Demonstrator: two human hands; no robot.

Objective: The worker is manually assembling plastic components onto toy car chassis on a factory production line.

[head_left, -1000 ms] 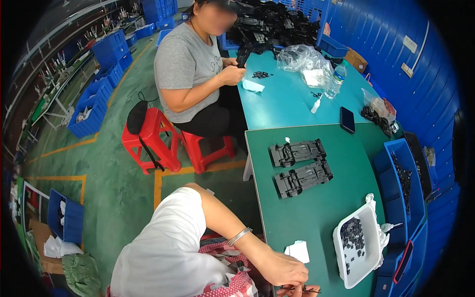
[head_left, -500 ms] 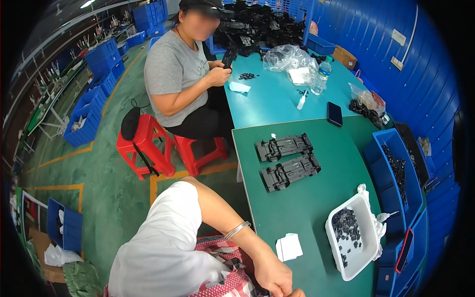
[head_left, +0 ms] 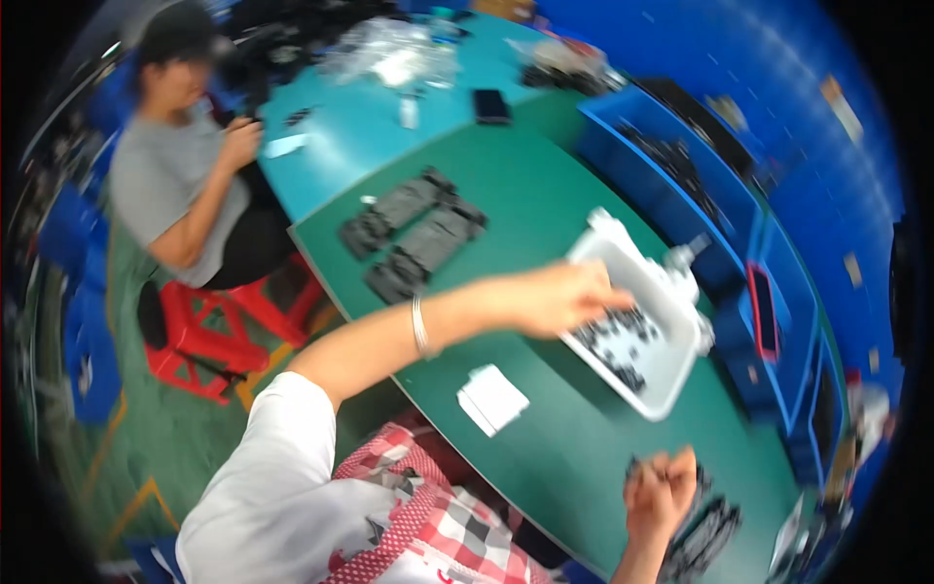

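My left hand (head_left: 569,300), with its fingers curled together and smeared by motion, hovers over the near side of a white tray (head_left: 664,391). Small black pieces (head_left: 632,336) lie scattered in this tray; whether the fingers pinch one is not visible. Lower right, my right hand (head_left: 662,487) is closed on a black plastic part (head_left: 700,475) that shows at both sides of the fist. Just beside it a ribbed black plastic part (head_left: 708,537) rests on the green table. Two long black chassis-like parts (head_left: 397,209) (head_left: 433,248) lie side by side farther left.
White paper squares (head_left: 492,400) lie near the table's front edge. Blue bins (head_left: 671,190) with black parts line the right side, and a red-edged phone (head_left: 763,311) leans there. A co-worker (head_left: 185,185) sits far left beside red stools (head_left: 204,336). A dark phone (head_left: 491,107) lies at the back.
My view has swung to the right. My left hand has gone from the table's near edge to above the white tray. My right hand and the black parts near it have come into sight.
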